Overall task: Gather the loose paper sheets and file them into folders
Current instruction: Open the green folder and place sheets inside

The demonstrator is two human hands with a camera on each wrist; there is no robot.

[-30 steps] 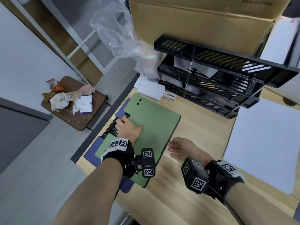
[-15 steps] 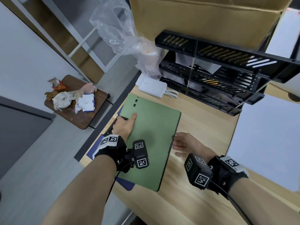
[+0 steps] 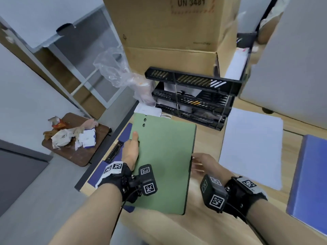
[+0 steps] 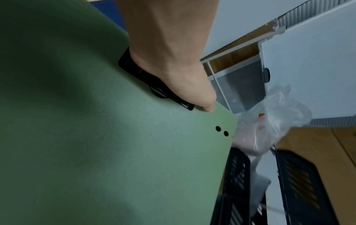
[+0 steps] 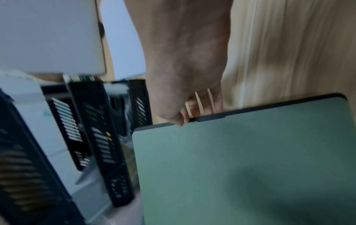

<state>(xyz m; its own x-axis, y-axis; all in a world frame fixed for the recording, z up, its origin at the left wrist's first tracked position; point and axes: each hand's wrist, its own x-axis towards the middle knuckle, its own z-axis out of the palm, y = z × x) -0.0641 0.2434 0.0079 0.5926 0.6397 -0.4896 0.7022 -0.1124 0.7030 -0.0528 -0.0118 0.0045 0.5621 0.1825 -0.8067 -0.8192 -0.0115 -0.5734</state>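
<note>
A green folder (image 3: 164,161) lies closed on the wooden desk (image 3: 203,227), partly over a dark blue folder (image 3: 95,175) with a black clip (image 3: 114,151). My left hand (image 3: 131,149) holds the green folder's left edge, thumb (image 4: 208,106) on top and fingers hidden beneath. My right hand (image 3: 201,161) grips its right edge, with the fingers (image 5: 202,105) curled under the rim. A stack of loose white sheets (image 3: 251,147) lies to the right of the green folder (image 5: 240,167). Neither hand touches the sheets.
A black tiered paper tray (image 3: 192,99) stands behind the folder, with a large cardboard box (image 3: 169,32) and a plastic bag (image 3: 115,68) behind it. A lighter blue folder (image 3: 307,183) lies at the far right. A low stool with crumpled rubbish (image 3: 74,138) stands left of the desk.
The green folder has slid right and squared up on the desk. My right hand moved from the bare desk to its right edge. My left hand shifted from on top to its left edge.
</note>
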